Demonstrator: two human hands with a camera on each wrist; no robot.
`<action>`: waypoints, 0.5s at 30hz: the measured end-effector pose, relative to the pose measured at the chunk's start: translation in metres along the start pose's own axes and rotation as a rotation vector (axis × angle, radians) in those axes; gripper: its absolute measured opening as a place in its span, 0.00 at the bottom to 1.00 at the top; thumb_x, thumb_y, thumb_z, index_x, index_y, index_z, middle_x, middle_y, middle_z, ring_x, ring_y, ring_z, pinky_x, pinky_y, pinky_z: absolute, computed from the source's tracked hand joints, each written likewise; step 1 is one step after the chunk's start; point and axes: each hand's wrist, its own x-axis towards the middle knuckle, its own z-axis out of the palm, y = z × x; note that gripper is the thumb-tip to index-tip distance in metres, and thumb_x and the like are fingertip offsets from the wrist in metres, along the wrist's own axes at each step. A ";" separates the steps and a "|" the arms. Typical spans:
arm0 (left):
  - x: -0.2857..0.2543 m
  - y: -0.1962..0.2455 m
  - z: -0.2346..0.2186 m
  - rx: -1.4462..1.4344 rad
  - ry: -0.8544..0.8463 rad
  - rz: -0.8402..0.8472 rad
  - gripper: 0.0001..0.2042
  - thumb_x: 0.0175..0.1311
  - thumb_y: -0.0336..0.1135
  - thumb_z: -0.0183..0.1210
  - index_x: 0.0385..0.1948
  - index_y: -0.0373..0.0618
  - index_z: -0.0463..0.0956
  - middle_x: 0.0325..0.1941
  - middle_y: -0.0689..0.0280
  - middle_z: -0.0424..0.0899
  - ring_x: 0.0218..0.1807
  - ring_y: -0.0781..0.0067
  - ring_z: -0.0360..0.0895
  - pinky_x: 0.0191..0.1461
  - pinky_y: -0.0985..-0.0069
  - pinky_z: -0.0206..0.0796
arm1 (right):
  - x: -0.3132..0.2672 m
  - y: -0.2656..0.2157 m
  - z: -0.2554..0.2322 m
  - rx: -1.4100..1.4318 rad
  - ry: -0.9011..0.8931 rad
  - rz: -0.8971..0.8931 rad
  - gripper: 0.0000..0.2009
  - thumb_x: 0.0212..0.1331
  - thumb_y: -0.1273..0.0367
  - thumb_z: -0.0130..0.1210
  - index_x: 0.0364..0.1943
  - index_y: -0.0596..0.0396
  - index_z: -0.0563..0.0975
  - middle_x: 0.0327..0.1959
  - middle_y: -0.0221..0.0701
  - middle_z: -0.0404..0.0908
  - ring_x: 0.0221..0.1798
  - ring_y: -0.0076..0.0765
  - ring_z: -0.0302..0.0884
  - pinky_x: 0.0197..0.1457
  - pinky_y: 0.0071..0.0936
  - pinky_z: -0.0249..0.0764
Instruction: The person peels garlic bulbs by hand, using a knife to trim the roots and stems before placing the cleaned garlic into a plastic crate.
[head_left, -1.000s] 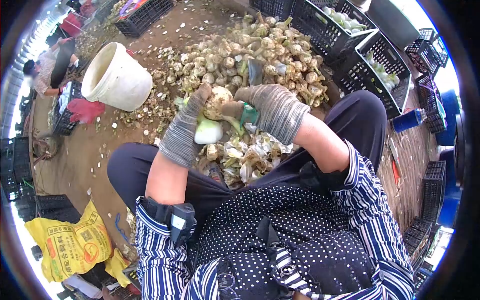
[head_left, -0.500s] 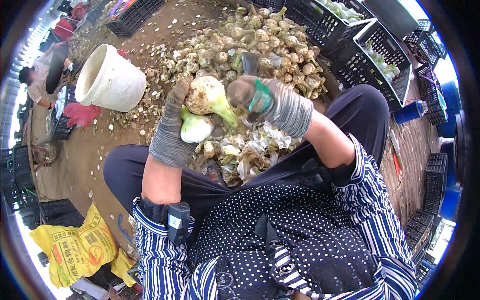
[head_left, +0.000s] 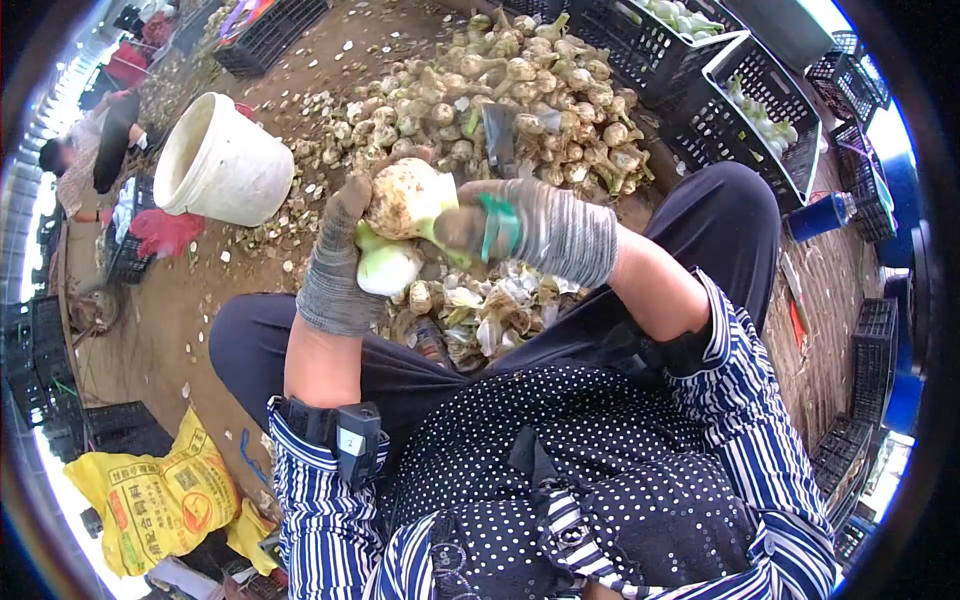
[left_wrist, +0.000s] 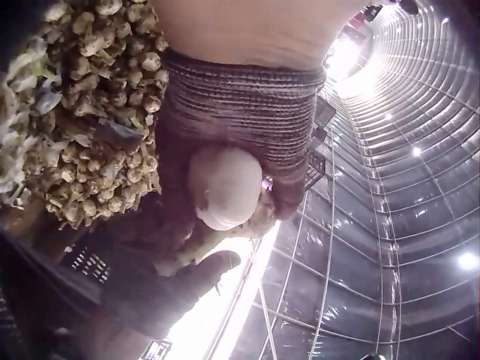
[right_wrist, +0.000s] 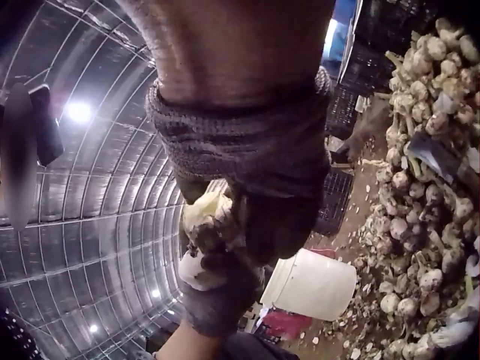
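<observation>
The gloved left hand [head_left: 340, 262] grips a round pale bulb [head_left: 403, 200] from the left, held above the near heap of trimmings [head_left: 480, 310]; the gloved right hand [head_left: 530, 232] clasps a green-handled knife [head_left: 492, 226] just right of it

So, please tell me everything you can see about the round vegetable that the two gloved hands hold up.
The vegetable is a round bulb, pale and soil-stained on top, with a light green stalk end pointing down to the right. It is held up above a heap of trimmings. The left hand, in a grey knit glove, grips its left side; the right hand, also gloved, holds the stalk side. A second, whiter bulb sits just under it, against the left hand's palm.
</observation>
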 end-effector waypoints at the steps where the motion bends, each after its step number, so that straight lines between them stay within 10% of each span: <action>1: 0.001 0.001 -0.003 0.080 -0.052 0.007 0.35 0.50 0.58 0.59 0.54 0.39 0.65 0.42 0.61 0.78 0.39 0.74 0.78 0.35 0.80 0.75 | -0.001 -0.025 0.010 -0.018 0.055 0.170 0.12 0.59 0.66 0.53 0.44 0.57 0.75 0.43 0.33 0.78 0.46 0.29 0.75 0.51 0.23 0.69; 6: 0.002 0.006 -0.013 0.323 0.089 -0.018 0.31 0.51 0.55 0.60 0.53 0.42 0.66 0.41 0.64 0.78 0.37 0.76 0.78 0.31 0.81 0.73 | 0.003 -0.027 0.009 -0.548 0.301 0.269 0.12 0.54 0.63 0.57 0.39 0.55 0.77 0.35 0.37 0.79 0.40 0.41 0.78 0.44 0.30 0.73; 8: 0.001 0.003 -0.018 0.331 0.061 -0.060 0.29 0.50 0.51 0.62 0.50 0.42 0.68 0.41 0.65 0.78 0.37 0.78 0.77 0.31 0.82 0.72 | 0.003 -0.021 0.002 -0.866 0.515 -0.037 0.11 0.51 0.64 0.57 0.37 0.53 0.77 0.33 0.40 0.77 0.38 0.46 0.77 0.42 0.35 0.72; 15: 0.004 0.002 -0.023 0.743 0.060 0.076 0.30 0.45 0.36 0.67 0.52 0.37 0.66 0.44 0.64 0.76 0.43 0.76 0.73 0.46 0.78 0.69 | 0.003 -0.022 0.004 -0.796 0.395 0.134 0.10 0.53 0.65 0.54 0.35 0.55 0.77 0.32 0.42 0.78 0.36 0.49 0.76 0.40 0.37 0.72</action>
